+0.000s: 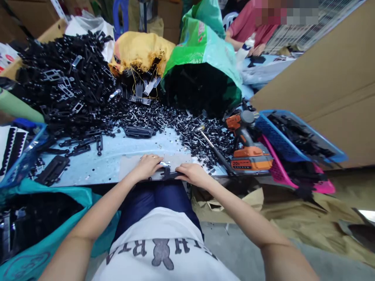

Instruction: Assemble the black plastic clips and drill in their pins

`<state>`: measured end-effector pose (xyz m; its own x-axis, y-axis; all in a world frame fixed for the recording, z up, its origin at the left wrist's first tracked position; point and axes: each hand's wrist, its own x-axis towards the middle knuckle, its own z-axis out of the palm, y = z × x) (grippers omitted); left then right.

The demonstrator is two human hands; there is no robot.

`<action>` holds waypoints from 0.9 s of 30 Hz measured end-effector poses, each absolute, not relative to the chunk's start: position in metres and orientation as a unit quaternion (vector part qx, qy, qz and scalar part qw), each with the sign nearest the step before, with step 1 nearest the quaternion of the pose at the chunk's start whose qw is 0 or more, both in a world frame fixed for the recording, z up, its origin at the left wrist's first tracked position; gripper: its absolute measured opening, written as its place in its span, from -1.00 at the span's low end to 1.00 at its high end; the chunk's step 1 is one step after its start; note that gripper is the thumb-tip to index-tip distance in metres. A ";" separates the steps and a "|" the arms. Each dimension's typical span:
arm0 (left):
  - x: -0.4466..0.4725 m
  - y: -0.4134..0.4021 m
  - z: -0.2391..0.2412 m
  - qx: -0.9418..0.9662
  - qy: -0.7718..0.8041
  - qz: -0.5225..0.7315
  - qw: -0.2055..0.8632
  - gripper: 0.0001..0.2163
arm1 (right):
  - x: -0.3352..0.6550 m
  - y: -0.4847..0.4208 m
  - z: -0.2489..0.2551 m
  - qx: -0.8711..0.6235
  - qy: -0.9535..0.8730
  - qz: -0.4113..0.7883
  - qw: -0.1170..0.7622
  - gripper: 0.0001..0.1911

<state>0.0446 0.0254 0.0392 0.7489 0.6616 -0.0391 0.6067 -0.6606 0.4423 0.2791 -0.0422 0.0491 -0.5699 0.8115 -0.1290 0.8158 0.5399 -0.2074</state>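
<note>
At the front edge of the blue-topped table, my left hand (149,166) is closed around the end of a small silver metal piece (165,164). From the other side, my right hand (191,172) pinches a black plastic part (170,174), which touches the metal piece. Both pieces are over a pale flat sheet (129,164) on the table. Their exact kind is too small to make out. Beyond my hands lies a long black plastic casing (139,132).
Heaped black parts (73,78) fill the back left. Small screws and bits (158,117) spread before a green sack (205,50). A hammer (215,148) and an orange cordless drill (249,148) lie right, beside a blue basket (301,134). Another person (246,27) sits across.
</note>
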 end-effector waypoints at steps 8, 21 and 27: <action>0.061 0.024 0.040 0.933 0.316 0.029 0.171 -0.68 | 0.274 -0.053 0.057 0.506 0.848 -0.145 0.070 -0.58; 0.056 0.017 0.031 0.921 0.315 0.127 0.192 -0.35 | 0.254 -0.054 0.077 0.540 0.832 -0.079 0.097 -0.55; 0.055 0.022 0.034 0.921 0.316 0.131 0.188 -0.26 | 0.261 -0.046 0.079 0.533 0.835 -0.086 0.102 -0.54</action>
<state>0.0554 0.0224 0.0337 0.7663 0.6306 0.1228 0.5323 -0.7302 0.4283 0.2610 -0.0459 0.0792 -0.4108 0.8734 -0.2616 0.9083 0.4168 -0.0350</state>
